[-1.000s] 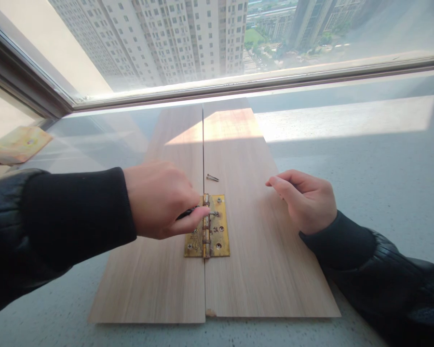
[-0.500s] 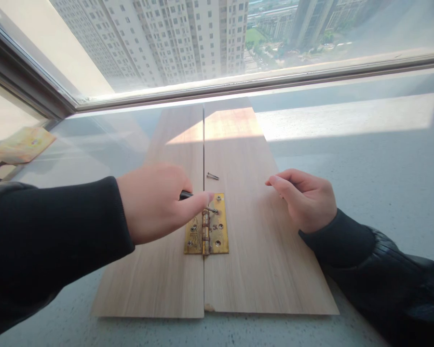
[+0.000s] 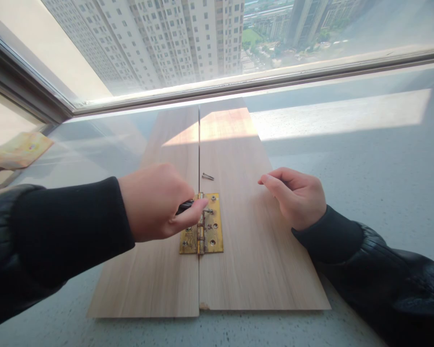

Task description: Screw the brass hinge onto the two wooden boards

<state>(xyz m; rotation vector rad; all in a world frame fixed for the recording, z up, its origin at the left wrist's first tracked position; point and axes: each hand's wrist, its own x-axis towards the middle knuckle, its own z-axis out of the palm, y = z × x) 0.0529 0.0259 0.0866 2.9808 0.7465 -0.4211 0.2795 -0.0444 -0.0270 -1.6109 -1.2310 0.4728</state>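
Note:
My left hand (image 3: 159, 202) is wrapped round a dark-handled screwdriver (image 3: 185, 206), with its thumb stretched over a brass hinge (image 3: 217, 236). The tool's metal tip reaches a screw in the hinge's right leaf. The hinge lies across the seam of two pale wooden boards, the left board (image 3: 144, 284) and the right board (image 3: 260, 270). Two loose screws (image 3: 208, 177) rest on the right board just above the hinge. Over that board's right edge, my right hand (image 3: 298, 197) is curled with thumb and fingertip together; whether it holds anything is hidden.
The boards lie on a speckled white sill (image 3: 376, 183). A window frame (image 3: 159, 100) runs behind them, with tall buildings outside. At the far left is a yellowish packet (image 3: 21, 149).
The whole view has shifted slightly, so the boards and hinge appear further left. My left hand has turned a little with the screwdriver, showing more of its handle. My right hand keeps its curled shape.

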